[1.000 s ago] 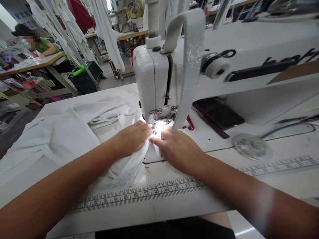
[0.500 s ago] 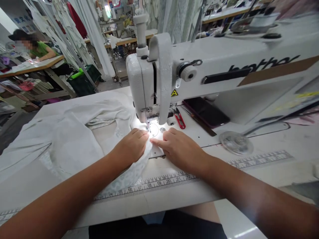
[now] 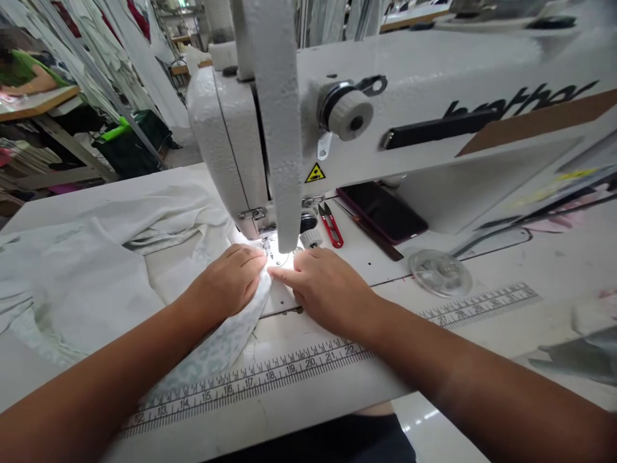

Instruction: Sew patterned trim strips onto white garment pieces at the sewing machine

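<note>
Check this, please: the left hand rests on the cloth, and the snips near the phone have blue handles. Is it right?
Not quite: the snips have red handles, not blue, in the head view. The left hand does rest on the cloth, and the snips lie near the phone.

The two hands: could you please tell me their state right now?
Left hand: curled on the white cloth; any grip is hidden.
Right hand: index finger at the cloth's edge; grip cannot be told.

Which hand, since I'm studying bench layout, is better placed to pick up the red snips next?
Probably the right hand: it is nearer the red snips, which lie just beyond it. The left hand is farther off, resting on the white fabric.
</note>
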Tool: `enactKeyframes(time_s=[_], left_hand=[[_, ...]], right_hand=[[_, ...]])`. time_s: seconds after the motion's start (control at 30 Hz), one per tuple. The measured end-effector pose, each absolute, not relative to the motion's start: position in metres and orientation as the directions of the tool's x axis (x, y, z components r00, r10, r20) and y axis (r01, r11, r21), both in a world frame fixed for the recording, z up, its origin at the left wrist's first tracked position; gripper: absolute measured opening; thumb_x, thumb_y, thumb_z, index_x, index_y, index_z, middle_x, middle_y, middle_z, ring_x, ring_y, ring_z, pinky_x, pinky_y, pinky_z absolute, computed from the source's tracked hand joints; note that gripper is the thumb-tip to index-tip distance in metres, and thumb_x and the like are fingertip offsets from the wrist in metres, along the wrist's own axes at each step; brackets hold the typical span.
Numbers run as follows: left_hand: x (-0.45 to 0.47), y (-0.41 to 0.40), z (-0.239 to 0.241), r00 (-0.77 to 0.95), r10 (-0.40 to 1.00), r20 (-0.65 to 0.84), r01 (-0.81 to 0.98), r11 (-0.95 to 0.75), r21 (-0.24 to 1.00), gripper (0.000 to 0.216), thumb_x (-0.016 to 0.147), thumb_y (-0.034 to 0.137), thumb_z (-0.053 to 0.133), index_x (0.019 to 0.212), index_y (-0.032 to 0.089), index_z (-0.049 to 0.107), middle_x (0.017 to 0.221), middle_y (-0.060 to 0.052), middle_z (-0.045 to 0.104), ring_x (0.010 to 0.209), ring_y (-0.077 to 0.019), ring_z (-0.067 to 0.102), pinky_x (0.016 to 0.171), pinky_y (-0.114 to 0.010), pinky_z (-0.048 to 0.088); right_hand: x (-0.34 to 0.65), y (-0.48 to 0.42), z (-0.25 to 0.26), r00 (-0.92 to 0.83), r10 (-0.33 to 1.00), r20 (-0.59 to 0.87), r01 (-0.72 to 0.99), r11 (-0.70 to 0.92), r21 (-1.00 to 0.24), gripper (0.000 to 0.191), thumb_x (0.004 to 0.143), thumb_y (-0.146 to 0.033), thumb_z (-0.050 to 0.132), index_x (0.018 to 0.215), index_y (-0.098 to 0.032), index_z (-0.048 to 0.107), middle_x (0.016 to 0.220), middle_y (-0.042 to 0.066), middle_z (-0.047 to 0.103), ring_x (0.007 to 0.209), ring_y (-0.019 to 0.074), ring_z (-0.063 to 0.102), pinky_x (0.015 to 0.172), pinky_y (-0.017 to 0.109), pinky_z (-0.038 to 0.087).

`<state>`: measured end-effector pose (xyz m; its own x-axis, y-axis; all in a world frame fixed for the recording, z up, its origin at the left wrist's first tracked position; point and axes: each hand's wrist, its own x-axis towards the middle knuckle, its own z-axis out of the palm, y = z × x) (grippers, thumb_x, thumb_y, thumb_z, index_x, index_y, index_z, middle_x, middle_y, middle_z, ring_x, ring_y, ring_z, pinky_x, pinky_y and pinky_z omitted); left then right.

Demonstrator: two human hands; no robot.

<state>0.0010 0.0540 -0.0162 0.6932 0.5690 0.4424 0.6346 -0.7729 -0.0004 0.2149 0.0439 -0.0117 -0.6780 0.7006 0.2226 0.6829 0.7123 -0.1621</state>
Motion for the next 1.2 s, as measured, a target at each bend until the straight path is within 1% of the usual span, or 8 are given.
enactKeyframes(time_s=[0.53, 0.67, 0.73, 0.83, 0.9, 1.03, 1.1, 1.2], left_hand=[[-0.007, 0.029, 0.004, 0.566, 0.746, 0.352, 0.745, -0.645, 0.169, 0.027, 0.096, 0.020, 0.041, 0.110, 0.012, 0.063, 0.117, -0.013, 0.063, 0.111, -0.0229, 0.058, 0.096, -0.041, 0.051], [-0.054, -0.035, 0.024, 0.483, 0.862, 0.153, 0.828, -0.507, 0.239, 0.028, 0.091, 0.041, 0.053, 0.110, 0.022, 0.063, 0.109, -0.009, 0.065, 0.094, -0.0227, 0.064, 0.079, -0.036, 0.058], [-0.080, -0.064, 0.024, 0.433, 0.893, 0.123, 0.880, -0.449, 0.156, 0.037, 0.087, 0.049, 0.058, 0.113, 0.023, 0.063, 0.111, -0.010, 0.065, 0.097, -0.0263, 0.064, 0.082, -0.039, 0.057], [-0.099, -0.101, 0.023, 0.292, 0.949, 0.121, 0.950, -0.303, 0.083, 0.029, 0.093, 0.044, 0.046, 0.096, 0.023, 0.065, 0.094, -0.008, 0.070, 0.081, -0.0237, 0.068, 0.072, -0.035, 0.057], [-0.091, -0.122, 0.030, 0.257, 0.966, -0.042, 0.953, -0.246, 0.177, 0.033, 0.096, 0.038, 0.037, 0.080, 0.024, 0.062, 0.073, -0.002, 0.068, 0.062, -0.0175, 0.065, 0.057, -0.026, 0.053], [-0.043, -0.142, 0.057, 0.499, 0.753, -0.429, 0.827, -0.266, 0.495, 0.021, 0.093, 0.034, 0.046, 0.083, 0.028, 0.063, 0.072, 0.005, 0.069, 0.060, -0.0117, 0.063, 0.055, -0.018, 0.049], [-0.020, -0.130, 0.063, 0.501, 0.757, -0.418, 0.816, -0.253, 0.520, 0.022, 0.094, 0.032, 0.045, 0.086, 0.028, 0.065, 0.077, 0.005, 0.069, 0.068, -0.0120, 0.065, 0.062, -0.020, 0.050], [-0.006, -0.091, 0.047, 0.362, 0.924, -0.124, 0.830, -0.259, 0.493, 0.031, 0.098, 0.033, 0.036, 0.105, 0.022, 0.064, 0.102, -0.004, 0.071, 0.092, -0.0163, 0.066, 0.082, -0.030, 0.053]], right_hand=[[0.209, 0.048, -0.006, -0.602, 0.776, 0.189, 0.746, 0.631, -0.213, 0.042, 0.084, -0.004, 0.042, 0.110, -0.026, 0.066, 0.061, 0.000, 0.040, 0.058, 0.0154, 0.024, 0.057, 0.033, 0.015], [0.212, 0.048, -0.004, -0.587, 0.791, 0.174, 0.731, 0.610, -0.306, 0.037, 0.086, -0.005, 0.043, 0.107, -0.021, 0.068, 0.069, 0.004, 0.050, 0.068, 0.0175, 0.038, 0.059, 0.031, 0.023], [0.214, 0.042, 0.004, -0.590, 0.791, 0.161, 0.704, 0.602, -0.378, 0.033, 0.090, -0.008, 0.043, 0.112, -0.018, 0.065, 0.079, 0.007, 0.057, 0.079, 0.0193, 0.046, 0.063, 0.029, 0.031], [0.216, 0.013, 0.023, -0.663, 0.741, 0.111, 0.616, 0.623, -0.482, 0.024, 0.096, -0.017, 0.044, 0.097, -0.019, 0.068, 0.080, 0.003, 0.064, 0.076, 0.0149, 0.054, 0.063, 0.025, 0.037], [0.219, -0.018, 0.032, -0.771, 0.636, 0.009, 0.512, 0.629, -0.585, 0.029, 0.097, -0.023, 0.045, 0.078, -0.021, 0.066, 0.066, -0.003, 0.063, 0.061, 0.0100, 0.054, 0.056, 0.021, 0.037], [0.222, -0.084, 0.013, -0.851, 0.458, -0.256, 0.417, 0.296, -0.859, 0.028, 0.095, -0.039, 0.045, 0.100, -0.022, 0.067, 0.079, 0.002, 0.070, 0.072, 0.0184, 0.064, 0.063, 0.028, 0.047], [0.219, -0.107, -0.009, -0.848, 0.483, -0.219, 0.287, 0.071, -0.955, 0.034, 0.094, -0.042, 0.047, 0.116, -0.021, 0.064, 0.102, 0.007, 0.070, 0.089, 0.0222, 0.065, 0.079, 0.033, 0.049], [0.210, -0.126, -0.033, -0.821, 0.563, -0.098, -0.011, -0.188, -0.982, 0.038, 0.093, -0.047, 0.049, 0.114, -0.022, 0.066, 0.111, 0.005, 0.066, 0.104, 0.0226, 0.059, 0.097, 0.036, 0.042]])
